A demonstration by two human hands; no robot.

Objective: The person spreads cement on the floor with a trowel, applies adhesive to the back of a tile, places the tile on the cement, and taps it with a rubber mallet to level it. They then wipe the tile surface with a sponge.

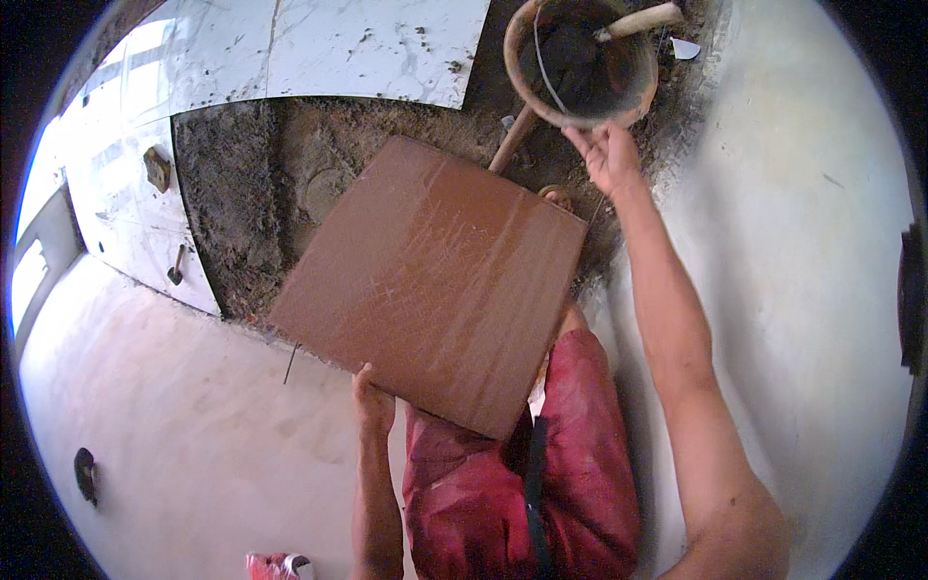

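Observation:
A large square tile [435,280], its rough brown back facing up, is tilted above my lap. My left hand [373,398] is closed on its near left edge, thumb on top and fingers hidden underneath. My right hand [611,159] reaches forward to the near rim of a bucket [523,72], fingers apart and at the rim. Inside the bucket lies a dark, crumbly mix [578,68], and a tool's pale wooden handle [642,21] sticks out over the far right rim. Another wooden handle [512,140] lies between bucket and tile, its head not visible.
White marbled tiles [367,48] are laid at the far left around a rough dirt bed [227,193]. A yellowish block [157,169] and a small trowel [177,264] sit on them. A pale wall [812,242] rises at the right. A white shard [685,48] lies beside the bucket.

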